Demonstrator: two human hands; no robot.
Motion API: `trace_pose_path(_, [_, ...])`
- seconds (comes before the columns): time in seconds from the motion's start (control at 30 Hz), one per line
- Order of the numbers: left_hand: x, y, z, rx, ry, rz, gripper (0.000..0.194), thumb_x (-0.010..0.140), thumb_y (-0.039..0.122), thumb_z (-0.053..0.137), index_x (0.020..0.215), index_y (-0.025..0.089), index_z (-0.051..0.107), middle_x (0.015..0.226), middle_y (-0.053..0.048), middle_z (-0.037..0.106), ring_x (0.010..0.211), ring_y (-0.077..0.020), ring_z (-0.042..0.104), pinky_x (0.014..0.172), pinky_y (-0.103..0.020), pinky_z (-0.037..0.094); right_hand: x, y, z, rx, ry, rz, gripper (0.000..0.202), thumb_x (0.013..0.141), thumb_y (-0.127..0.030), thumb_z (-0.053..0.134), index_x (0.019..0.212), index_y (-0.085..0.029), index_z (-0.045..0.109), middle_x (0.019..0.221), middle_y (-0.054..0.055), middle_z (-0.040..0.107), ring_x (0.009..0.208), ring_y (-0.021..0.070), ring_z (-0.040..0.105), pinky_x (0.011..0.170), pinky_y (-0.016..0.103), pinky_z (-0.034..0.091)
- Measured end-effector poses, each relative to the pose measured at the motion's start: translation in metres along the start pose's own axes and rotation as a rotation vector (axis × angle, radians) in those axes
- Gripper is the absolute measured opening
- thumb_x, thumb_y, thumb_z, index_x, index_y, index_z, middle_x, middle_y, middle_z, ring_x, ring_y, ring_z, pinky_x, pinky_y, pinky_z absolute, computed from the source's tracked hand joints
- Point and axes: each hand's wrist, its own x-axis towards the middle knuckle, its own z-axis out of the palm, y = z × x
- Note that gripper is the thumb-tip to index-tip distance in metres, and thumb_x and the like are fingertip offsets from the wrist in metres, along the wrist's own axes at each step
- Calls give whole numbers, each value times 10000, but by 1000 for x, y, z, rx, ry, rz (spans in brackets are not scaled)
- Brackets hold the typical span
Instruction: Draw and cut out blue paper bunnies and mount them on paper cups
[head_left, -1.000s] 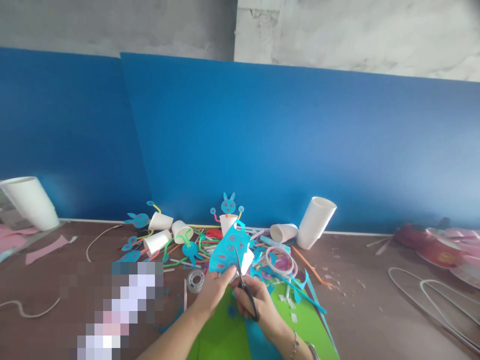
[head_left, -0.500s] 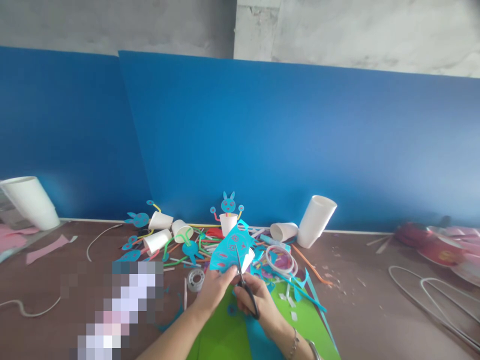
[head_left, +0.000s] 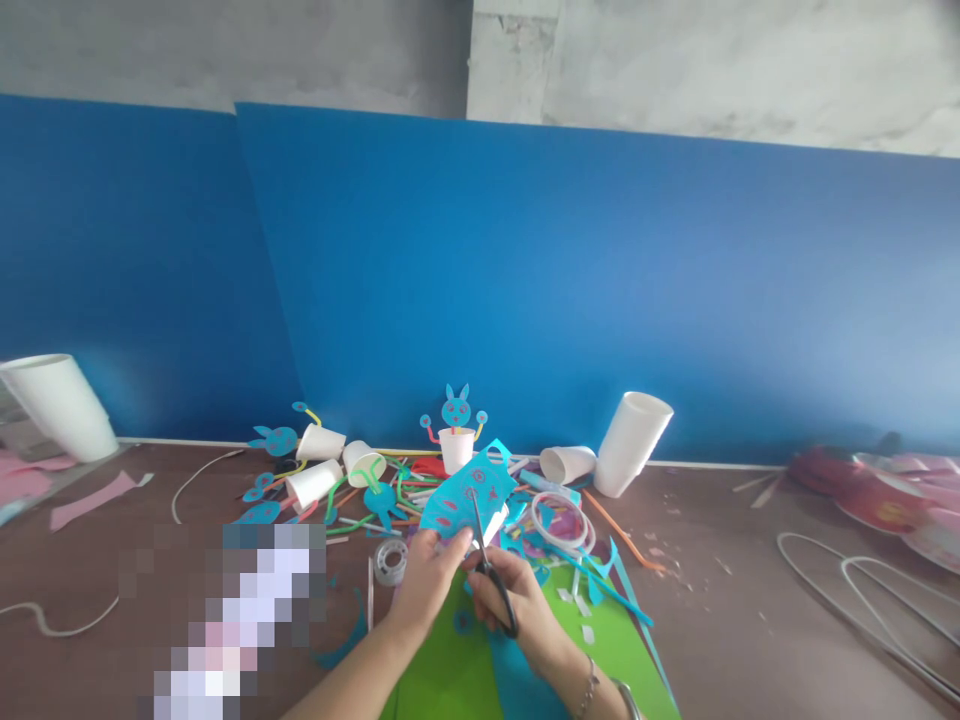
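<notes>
My left hand (head_left: 433, 580) pinches the lower edge of a blue sheet of paper (head_left: 456, 500) with red-outlined drawings on it. In my right hand (head_left: 517, 600) is a pair of black-handled scissors (head_left: 496, 590), fingers wrapped round the loops. The blades point up and lie over the paper, beside a drawn face; whether they are parted I cannot tell. Below both hands lie green paper (head_left: 450, 670) and a blue strip. Behind the paper stands a white cup (head_left: 455, 452) bearing a blue rabbit head and straw arms.
Tipped cups (head_left: 315, 484) with rabbit cutouts lie to the left among coloured straws. A tape roll (head_left: 391, 562) is near my left wrist. Cup stacks (head_left: 634, 445) stand by the blue partition (head_left: 525, 280). White cable (head_left: 817, 550) curls at right; red and pink items (head_left: 877, 500) lie beyond.
The blue paper has turned and tilted slightly, its upper right corner now reaching further right. Both hands stay nearly in place, with the scissors still against the paper.
</notes>
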Motion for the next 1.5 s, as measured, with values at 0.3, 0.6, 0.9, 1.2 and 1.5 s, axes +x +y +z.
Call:
trace_pose_path(0.3, [2, 3, -1, 91, -5, 65, 312, 709, 454, 590, 564, 217, 447, 564, 35, 461, 627, -179, 501, 644, -300, 411, 0, 1, -1, -19, -3, -25, 401, 685, -489, 726, 847, -137, 625, 470, -60, 503, 405, 61, 397, 407, 184, 299])
trace_pose_path(0.6, [6, 10, -5, 17, -58, 43, 292, 688, 424, 614, 573, 214, 446, 558, 30, 513, 633, -184, 533, 661, -304, 418, 1, -3, -2, -2, -12, 17, 395, 669, -494, 727, 835, -149, 631, 414, -86, 455, 370, 53, 357, 385, 184, 261])
trace_pose_path(0.9, [2, 1, -1, 6, -62, 173, 221, 800, 382, 580, 871, 175, 611, 882, -51, 669, 897, -240, 607, 837, -338, 426, 2, 3, -1, -16, -18, -5, 425, 694, -520, 707, 857, -140, 612, 443, -66, 500, 363, 53, 371, 372, 178, 256])
trace_pose_path(1.2, [4, 1, -1, -63, -134, 171, 231, 774, 327, 586, 943, 174, 624, 926, -71, 692, 989, -268, 609, 893, -371, 432, 0, -3, 0, -52, -44, 12, 404, 705, -495, 701, 848, -125, 625, 497, -45, 532, 415, 62, 416, 393, 176, 269])
trace_pose_path(1.5, [9, 8, -7, -26, -187, 195, 262, 767, 300, 575, 981, 161, 635, 1041, -87, 676, 1036, -270, 582, 942, -369, 398, 2, -4, 0, -35, -38, 28, 420, 698, -499, 693, 857, -115, 630, 450, -75, 463, 385, 52, 355, 381, 183, 244])
